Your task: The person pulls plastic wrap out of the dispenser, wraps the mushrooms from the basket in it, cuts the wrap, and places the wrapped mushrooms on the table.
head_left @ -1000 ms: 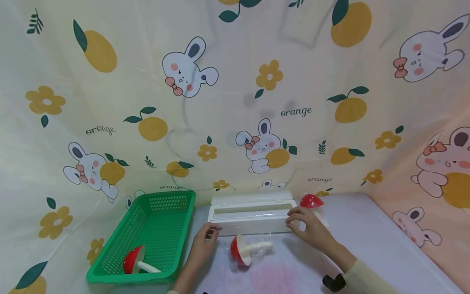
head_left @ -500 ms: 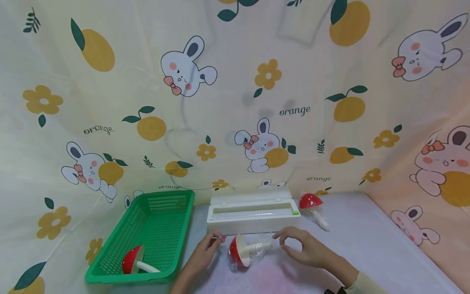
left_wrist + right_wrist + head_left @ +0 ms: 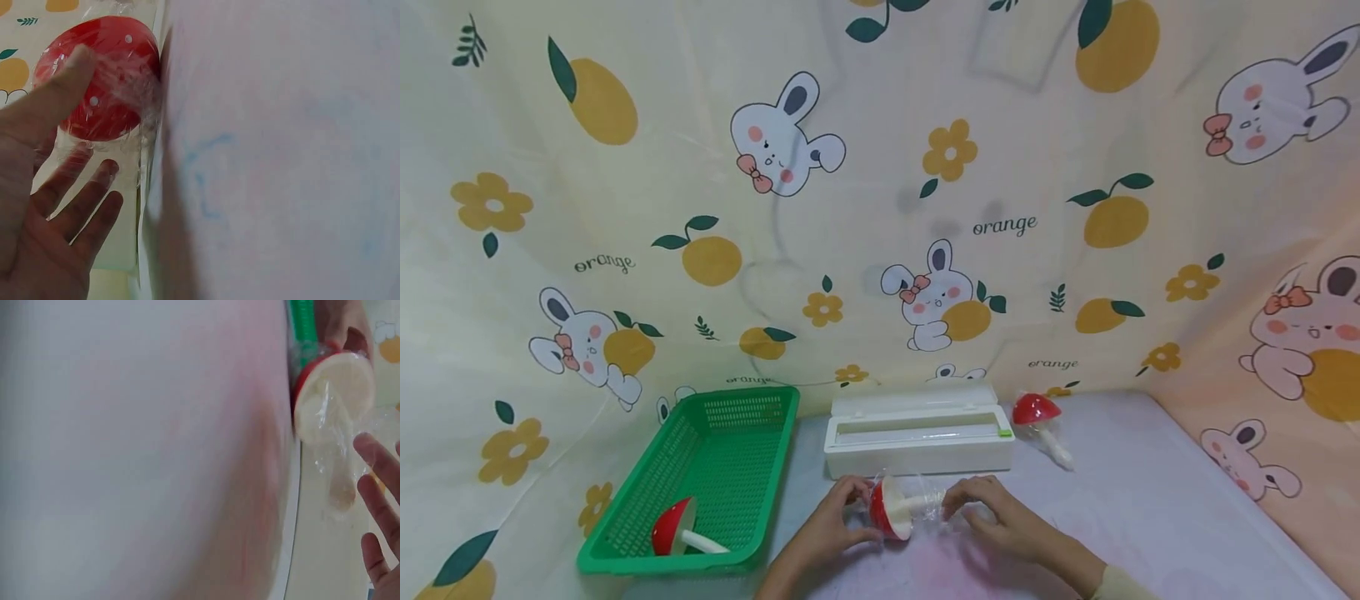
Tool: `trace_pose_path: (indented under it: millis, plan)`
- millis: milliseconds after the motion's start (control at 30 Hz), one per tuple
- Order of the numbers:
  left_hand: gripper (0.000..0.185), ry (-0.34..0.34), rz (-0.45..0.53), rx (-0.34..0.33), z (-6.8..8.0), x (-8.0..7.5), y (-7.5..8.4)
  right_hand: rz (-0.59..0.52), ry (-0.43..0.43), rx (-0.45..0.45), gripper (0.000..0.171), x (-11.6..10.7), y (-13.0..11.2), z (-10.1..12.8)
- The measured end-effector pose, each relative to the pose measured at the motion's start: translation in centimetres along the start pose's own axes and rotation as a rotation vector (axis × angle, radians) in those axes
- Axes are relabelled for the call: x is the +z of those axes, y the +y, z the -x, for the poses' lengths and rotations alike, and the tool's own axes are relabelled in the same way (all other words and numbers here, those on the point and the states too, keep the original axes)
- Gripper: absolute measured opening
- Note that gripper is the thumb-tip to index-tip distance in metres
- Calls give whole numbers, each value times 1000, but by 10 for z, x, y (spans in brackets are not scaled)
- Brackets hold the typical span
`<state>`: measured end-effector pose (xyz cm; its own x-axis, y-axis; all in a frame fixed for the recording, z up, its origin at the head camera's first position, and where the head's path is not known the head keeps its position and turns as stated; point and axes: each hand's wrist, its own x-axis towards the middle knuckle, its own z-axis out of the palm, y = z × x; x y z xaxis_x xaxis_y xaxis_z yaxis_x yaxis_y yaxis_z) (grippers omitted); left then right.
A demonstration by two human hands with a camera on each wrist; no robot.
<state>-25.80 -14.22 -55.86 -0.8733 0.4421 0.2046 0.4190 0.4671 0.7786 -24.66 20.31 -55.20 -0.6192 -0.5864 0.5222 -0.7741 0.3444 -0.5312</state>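
Observation:
A toy mushroom (image 3: 882, 510) with a red, white-dotted cap and pale stem lies on its side between my hands, wrapped in clear plastic film (image 3: 931, 505). My left hand (image 3: 829, 527) holds the cap from the left; in the left wrist view its thumb lies across the red cap (image 3: 103, 81) and the other fingers extend below. At the stem end, my right hand (image 3: 1006, 523) has its fingers at the film. The right wrist view shows those fingers spread and fairly straight beside the stem (image 3: 340, 481). Whether they touch the film is unclear there.
Behind the hands stands a white cling-film dispenser box (image 3: 917, 460), lid raised. A second wrapped mushroom (image 3: 1037, 411) lies to its right. On the left, a green basket (image 3: 781, 467) contains an unwrapped mushroom (image 3: 673, 527). A patterned curtain (image 3: 865, 217) hangs behind the table.
Both hands have come from the dispenser box down to the mushroom. The left hand has moved onto the cap, and the right has moved left to the film around the stem.

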Motion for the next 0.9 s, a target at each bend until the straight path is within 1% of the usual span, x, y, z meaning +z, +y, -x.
trace_pose_path:
  millis: [100,167,267,367,400,467,533,600,700,767,800,900]
  plan:
    - [49,24,-15,-14,-2,1,-1,-38,38,27,23,6,3,-9]
    - [49,36,-15,-20,-4,1,-2,-31,72,39,27,10,6,-15]
    - [55,41,34,-23,-7,2,-3,58,99,45,45,17,10,-21]
    - [63,38,84,-24,-8,3,-3,154,88,81,60,21,10,-25]
    - [63,37,90,-25,-8,3,-2,184,73,90,64,22,9,-27]
    - [59,41,78,-29,-9,4,-3,196,24,133,69,23,8,-29]
    - [51,44,64,-27,-9,4,-2,169,-49,196,74,24,7,-31]
    - [46,51,57,-30,-9,5,-2,123,-121,236,75,26,7,-32]
    - [42,71,68,-28,-10,6,-3,71,-207,278,74,30,6,-34]
    - [40,88,74,-29,-10,7,-3,79,-247,272,72,33,4,-36]
    - [39,96,77,-27,-11,8,-3,85,-266,283,70,34,3,-37]
    - [39,121,104,-20,-11,10,-2,130,-302,282,62,36,0,-42]
